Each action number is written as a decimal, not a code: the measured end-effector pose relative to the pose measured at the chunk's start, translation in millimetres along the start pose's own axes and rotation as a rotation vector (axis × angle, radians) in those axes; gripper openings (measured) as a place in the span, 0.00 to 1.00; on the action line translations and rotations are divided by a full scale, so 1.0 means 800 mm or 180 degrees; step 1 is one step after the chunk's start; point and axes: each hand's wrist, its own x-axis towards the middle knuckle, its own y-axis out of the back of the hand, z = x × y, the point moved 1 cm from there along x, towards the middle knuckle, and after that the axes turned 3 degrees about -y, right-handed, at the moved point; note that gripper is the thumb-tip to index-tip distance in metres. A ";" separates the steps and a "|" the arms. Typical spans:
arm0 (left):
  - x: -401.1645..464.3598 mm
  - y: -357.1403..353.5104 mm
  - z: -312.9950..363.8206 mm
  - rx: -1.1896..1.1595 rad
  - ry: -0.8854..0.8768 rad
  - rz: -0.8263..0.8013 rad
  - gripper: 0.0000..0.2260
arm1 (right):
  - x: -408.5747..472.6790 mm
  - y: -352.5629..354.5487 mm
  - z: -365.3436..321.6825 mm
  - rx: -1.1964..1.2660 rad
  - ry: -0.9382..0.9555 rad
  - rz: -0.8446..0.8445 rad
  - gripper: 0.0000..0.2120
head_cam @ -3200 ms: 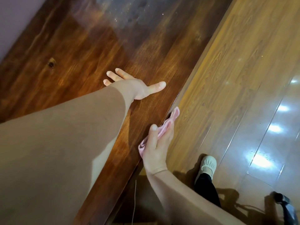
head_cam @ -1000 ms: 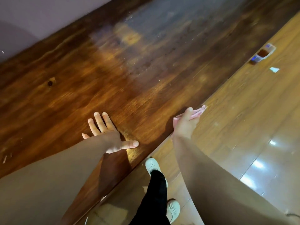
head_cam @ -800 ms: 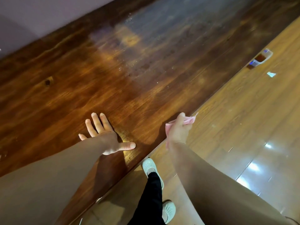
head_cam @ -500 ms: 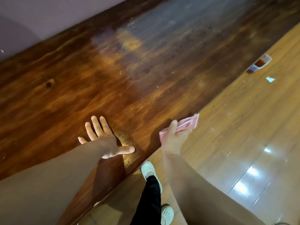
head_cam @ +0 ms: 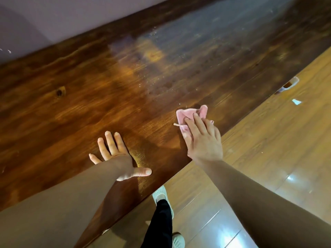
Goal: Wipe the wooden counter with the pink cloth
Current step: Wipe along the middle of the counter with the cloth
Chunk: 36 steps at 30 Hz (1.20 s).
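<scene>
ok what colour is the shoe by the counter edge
The shoe is white or off-white with small perforations, below a black trouser leg, seen in the head view.

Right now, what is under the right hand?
The pink cloth lies under the right hand, pressed flat on the wooden counter near its front edge. The cloth's far end shows beyond the fingers; the part beneath the palm is covered.

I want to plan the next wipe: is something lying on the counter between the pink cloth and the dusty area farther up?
Nothing visible: between the pink cloth under the right hand and the dusty patch lies bare counter.
</scene>
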 end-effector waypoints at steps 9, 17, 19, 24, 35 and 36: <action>-0.004 0.001 0.002 0.0012 -0.0004 0.0001 0.71 | 0.014 -0.003 -0.002 -0.0044 0.0763 -0.0611 0.26; -0.005 0.004 0.002 -0.0013 -0.0018 -0.0075 0.71 | 0.053 0.002 -0.010 -0.0149 0.0129 -0.0500 0.26; -0.004 0.003 0.001 -0.0011 -0.0019 -0.0060 0.71 | 0.040 -0.001 -0.015 -0.0167 0.0360 -0.0543 0.26; -0.002 0.002 0.001 -0.0021 -0.0002 -0.0069 0.71 | 0.055 0.013 0.028 -0.0071 0.1846 -0.0943 0.25; 0.007 -0.002 -0.002 -0.0093 0.0019 -0.0079 0.71 | 0.052 -0.004 0.002 -0.0191 0.2522 -0.0857 0.25; 0.008 -0.002 -0.002 -0.0097 0.0020 -0.0094 0.72 | 0.068 -0.002 0.008 -0.0264 0.2660 -0.0904 0.25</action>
